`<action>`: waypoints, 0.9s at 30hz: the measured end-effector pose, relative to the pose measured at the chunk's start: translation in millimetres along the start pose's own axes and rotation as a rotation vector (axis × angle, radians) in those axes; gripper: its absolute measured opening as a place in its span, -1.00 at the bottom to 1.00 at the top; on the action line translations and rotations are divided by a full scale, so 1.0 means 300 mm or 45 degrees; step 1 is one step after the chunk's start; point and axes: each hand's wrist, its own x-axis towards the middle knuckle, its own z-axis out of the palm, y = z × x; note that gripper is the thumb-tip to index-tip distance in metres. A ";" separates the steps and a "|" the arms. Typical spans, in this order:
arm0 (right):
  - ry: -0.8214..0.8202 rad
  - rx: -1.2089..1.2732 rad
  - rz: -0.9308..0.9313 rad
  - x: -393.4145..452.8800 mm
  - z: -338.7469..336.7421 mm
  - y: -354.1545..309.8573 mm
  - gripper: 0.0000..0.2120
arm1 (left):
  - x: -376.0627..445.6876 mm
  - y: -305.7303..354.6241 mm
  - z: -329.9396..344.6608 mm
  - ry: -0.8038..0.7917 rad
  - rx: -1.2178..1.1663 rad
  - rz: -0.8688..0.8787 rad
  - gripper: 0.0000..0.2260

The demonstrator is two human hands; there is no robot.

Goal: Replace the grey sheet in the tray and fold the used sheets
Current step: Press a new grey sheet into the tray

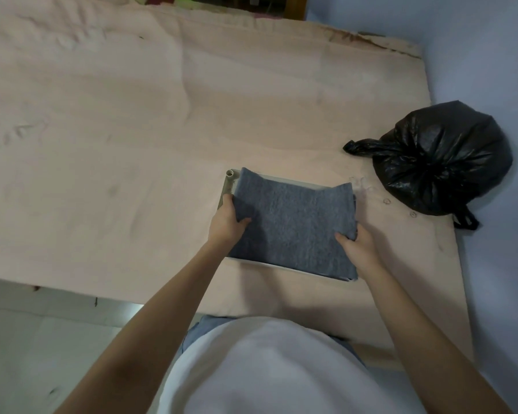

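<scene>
A grey felt sheet [293,225] lies over a shallow white tray [287,268] on the pink bed cover, hiding most of the tray. Its far corners stand up above the tray's far rim. My left hand [226,222] grips the sheet's left edge, thumb on top. My right hand [358,242] pinches the sheet's right edge near the front. A short white tube post [230,174] shows at the tray's far left corner.
A tied black plastic bag [440,159] sits right of the tray near the bed's edge. Small clear rings [386,201] lie between bag and tray. The pink bed cover [117,144] spreads left and far. A blue wall borders the right side.
</scene>
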 end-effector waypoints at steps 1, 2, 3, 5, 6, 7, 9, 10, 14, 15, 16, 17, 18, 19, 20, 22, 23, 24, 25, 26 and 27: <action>0.007 0.007 0.006 0.001 0.001 0.004 -0.70 | 0.001 0.000 -0.001 0.002 -0.021 0.005 -0.48; 0.013 0.013 0.010 0.003 0.000 0.008 -0.69 | 0.000 -0.001 -0.004 0.006 -0.036 0.006 -0.49; 0.017 0.015 0.013 0.005 0.000 0.011 -0.70 | 0.000 -0.001 -0.007 0.013 -0.040 0.010 -0.51; 0.024 0.016 0.019 0.010 0.000 0.015 -0.71 | -0.004 0.001 -0.014 0.044 -0.018 0.040 -0.50; 0.029 0.015 0.021 0.012 -0.001 0.017 -0.71 | -0.008 0.003 -0.016 0.062 0.020 0.073 -0.46; 0.033 0.013 0.019 0.014 0.001 0.018 -0.72 | -0.014 0.004 -0.018 0.092 0.091 0.118 -0.40; 0.035 0.014 0.009 0.017 0.005 0.020 -0.74 | -0.026 0.004 -0.026 0.210 0.381 0.283 -0.35; 0.035 0.016 0.004 0.018 0.007 0.021 -0.74 | -0.028 0.001 -0.024 0.295 0.581 0.413 -0.38; 0.048 0.016 -0.025 0.016 0.013 0.028 -0.74 | -0.031 -0.001 0.029 0.097 0.954 0.699 -0.38; 0.049 0.017 -0.029 0.015 0.014 0.030 -0.75 | -0.027 -0.010 0.052 -0.030 0.990 0.663 -0.36; 0.047 0.020 -0.032 0.015 0.015 0.030 -0.76 | -0.021 -0.019 0.074 -0.089 1.019 0.637 -0.35; 0.044 0.022 -0.036 0.016 0.016 0.030 -0.77 | -0.016 -0.026 0.090 -0.115 1.049 0.614 -0.34; 0.039 0.021 -0.038 0.016 0.017 0.028 -0.78 | -0.012 -0.031 0.103 -0.134 1.074 0.590 -0.33; 0.035 0.017 -0.040 0.017 0.018 0.026 -0.77 | -0.008 -0.034 0.110 -0.144 1.081 0.571 -0.32; 0.033 0.010 -0.043 0.018 0.019 0.025 -0.76 | -0.004 -0.037 0.114 -0.146 1.078 0.559 -0.31; 0.032 -0.006 -0.052 0.019 0.023 0.023 -0.75 | 0.005 -0.050 0.114 -0.133 1.079 0.546 -0.31; 0.031 -0.011 -0.054 0.020 0.025 0.022 -0.74 | 0.008 -0.058 0.114 -0.125 1.078 0.541 -0.31; 0.031 -0.012 -0.053 0.021 0.027 0.022 -0.74 | 0.011 -0.063 0.116 -0.120 1.070 0.534 -0.31; 0.030 -0.010 -0.052 0.021 0.029 0.022 -0.74 | 0.012 -0.067 0.116 -0.120 1.061 0.524 -0.31; 0.028 -0.007 -0.050 0.022 0.031 0.022 -0.74 | 0.014 -0.070 0.118 -0.118 1.054 0.515 -0.31; 0.026 -0.004 -0.047 0.023 0.032 0.022 -0.75 | 0.016 -0.074 0.119 -0.114 1.049 0.511 -0.31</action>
